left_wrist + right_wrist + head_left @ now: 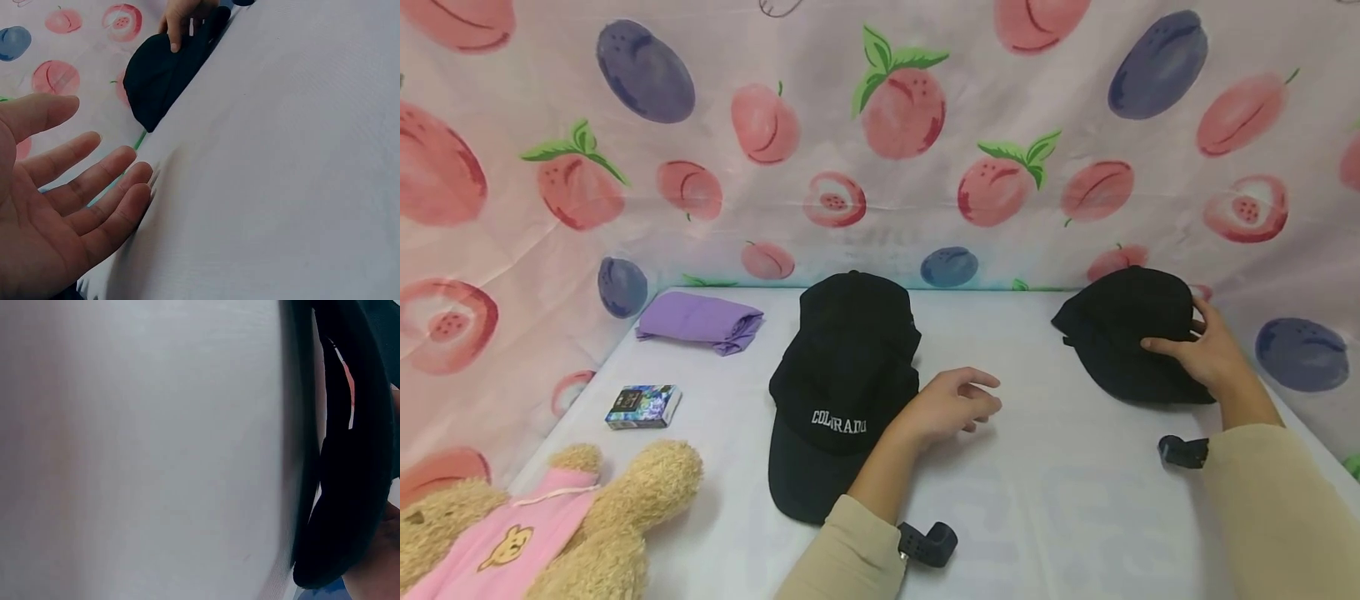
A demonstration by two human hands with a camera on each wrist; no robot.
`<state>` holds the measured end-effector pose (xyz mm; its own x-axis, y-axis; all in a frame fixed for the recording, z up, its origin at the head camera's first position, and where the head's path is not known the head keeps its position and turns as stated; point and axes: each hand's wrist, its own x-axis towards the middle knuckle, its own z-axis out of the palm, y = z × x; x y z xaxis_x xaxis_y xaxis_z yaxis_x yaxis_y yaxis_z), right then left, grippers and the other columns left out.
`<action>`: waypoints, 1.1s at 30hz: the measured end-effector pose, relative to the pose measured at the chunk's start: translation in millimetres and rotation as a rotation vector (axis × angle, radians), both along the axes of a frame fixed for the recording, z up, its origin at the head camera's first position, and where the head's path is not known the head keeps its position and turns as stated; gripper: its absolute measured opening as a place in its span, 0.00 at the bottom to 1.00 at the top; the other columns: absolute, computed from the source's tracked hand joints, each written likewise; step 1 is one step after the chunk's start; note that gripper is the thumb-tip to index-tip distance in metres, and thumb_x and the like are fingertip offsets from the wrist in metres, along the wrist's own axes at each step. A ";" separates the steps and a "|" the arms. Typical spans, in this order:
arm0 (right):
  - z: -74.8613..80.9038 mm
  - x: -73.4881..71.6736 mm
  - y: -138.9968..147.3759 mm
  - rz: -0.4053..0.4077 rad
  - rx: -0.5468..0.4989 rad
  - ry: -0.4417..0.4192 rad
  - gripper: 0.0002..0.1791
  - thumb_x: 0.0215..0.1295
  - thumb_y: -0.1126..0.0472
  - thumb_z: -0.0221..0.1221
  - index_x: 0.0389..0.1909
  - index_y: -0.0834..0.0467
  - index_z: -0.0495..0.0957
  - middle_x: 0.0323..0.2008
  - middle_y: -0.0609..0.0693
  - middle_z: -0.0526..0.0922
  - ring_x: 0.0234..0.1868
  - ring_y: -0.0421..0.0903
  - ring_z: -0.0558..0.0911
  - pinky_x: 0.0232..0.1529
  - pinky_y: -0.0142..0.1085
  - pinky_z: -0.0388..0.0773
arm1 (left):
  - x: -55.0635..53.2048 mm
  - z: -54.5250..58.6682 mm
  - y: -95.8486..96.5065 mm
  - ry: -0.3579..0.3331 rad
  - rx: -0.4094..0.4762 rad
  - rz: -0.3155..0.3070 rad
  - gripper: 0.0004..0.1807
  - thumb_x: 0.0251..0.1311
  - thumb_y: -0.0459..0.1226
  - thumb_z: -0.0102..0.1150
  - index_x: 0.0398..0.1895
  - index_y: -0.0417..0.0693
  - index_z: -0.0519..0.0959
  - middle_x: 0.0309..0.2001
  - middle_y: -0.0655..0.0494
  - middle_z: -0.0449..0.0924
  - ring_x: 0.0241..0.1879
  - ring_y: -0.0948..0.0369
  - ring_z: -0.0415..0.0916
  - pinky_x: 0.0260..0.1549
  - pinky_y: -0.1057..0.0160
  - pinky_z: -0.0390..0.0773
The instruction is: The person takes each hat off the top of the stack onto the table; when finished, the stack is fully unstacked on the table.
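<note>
At the right of the head view, my right hand [1213,354] grips a plain black cap [1131,333] by its side, thumb on the near face and fingers round the far edge. The left wrist view also shows this cap [159,78]. In the right wrist view the cap's dark rim [359,487] covers most of my hand. My left hand [951,404] hovers over the cloth with fingers loosely bent and apart, holding nothing. Beside it lie overlapping black caps; the front one [831,392] reads COLORADO, and another crown [855,296] shows behind it.
A folded purple cloth [696,321] lies at the back left, with a small patterned box [643,407] in front of it. A teddy bear in a pink top [512,542] fills the near left corner. A fruit-print curtain [895,217] stands behind the white table [1037,500].
</note>
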<state>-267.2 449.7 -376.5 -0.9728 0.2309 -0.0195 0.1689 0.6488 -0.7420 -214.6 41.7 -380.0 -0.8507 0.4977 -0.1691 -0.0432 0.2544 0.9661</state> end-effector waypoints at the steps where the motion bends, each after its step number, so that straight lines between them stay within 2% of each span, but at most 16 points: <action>1: -0.5 0.2 0.6 -0.001 -0.004 0.000 0.62 0.69 0.45 0.66 0.83 0.55 0.27 0.77 0.81 0.43 0.74 0.82 0.52 0.70 0.75 0.51 | 0.7 -0.1 0.0 0.002 0.000 0.000 0.22 0.67 0.40 0.63 0.63 0.46 0.80 0.43 0.55 0.86 0.35 0.55 0.81 0.35 0.63 0.78; 7: -1.2 2.1 4.3 -0.025 0.031 0.007 0.61 0.69 0.44 0.64 0.83 0.54 0.28 0.77 0.79 0.44 0.75 0.80 0.50 0.71 0.74 0.50 | 3.9 0.6 -1.2 -0.008 0.003 -0.011 0.22 0.67 0.40 0.64 0.63 0.46 0.80 0.43 0.55 0.86 0.35 0.56 0.81 0.35 0.63 0.77; 15: 1.9 0.9 3.7 -0.040 0.110 0.043 0.57 0.71 0.45 0.62 0.84 0.55 0.31 0.78 0.78 0.45 0.75 0.80 0.53 0.70 0.73 0.52 | 7.8 4.7 -10.8 -0.029 0.025 -0.016 0.21 0.69 0.39 0.62 0.63 0.45 0.79 0.47 0.53 0.85 0.44 0.55 0.84 0.45 0.58 0.86; 24: 0.8 -2.2 1.0 -0.095 0.182 0.021 0.52 0.75 0.47 0.57 0.83 0.63 0.34 0.76 0.79 0.48 0.75 0.79 0.53 0.73 0.71 0.50 | 13.0 8.7 -19.0 -0.004 -0.006 -0.025 0.20 0.69 0.40 0.63 0.63 0.48 0.80 0.46 0.56 0.84 0.44 0.55 0.83 0.41 0.58 0.85; 30: 4.6 -1.1 -1.9 -0.129 0.183 0.014 0.50 0.77 0.50 0.55 0.82 0.65 0.34 0.76 0.79 0.48 0.76 0.78 0.52 0.73 0.70 0.50 | 15.9 14.4 -28.4 0.020 -0.018 -0.025 0.21 0.69 0.41 0.62 0.63 0.49 0.80 0.48 0.57 0.85 0.39 0.55 0.83 0.36 0.60 0.82; 33: 4.9 0.0 -1.4 -0.141 0.181 0.012 0.49 0.77 0.50 0.54 0.82 0.65 0.35 0.76 0.79 0.48 0.76 0.78 0.52 0.74 0.70 0.49 | 16.0 17.1 -30.2 0.028 -0.009 -0.027 0.20 0.70 0.41 0.62 0.63 0.49 0.80 0.49 0.57 0.85 0.39 0.54 0.82 0.37 0.60 0.82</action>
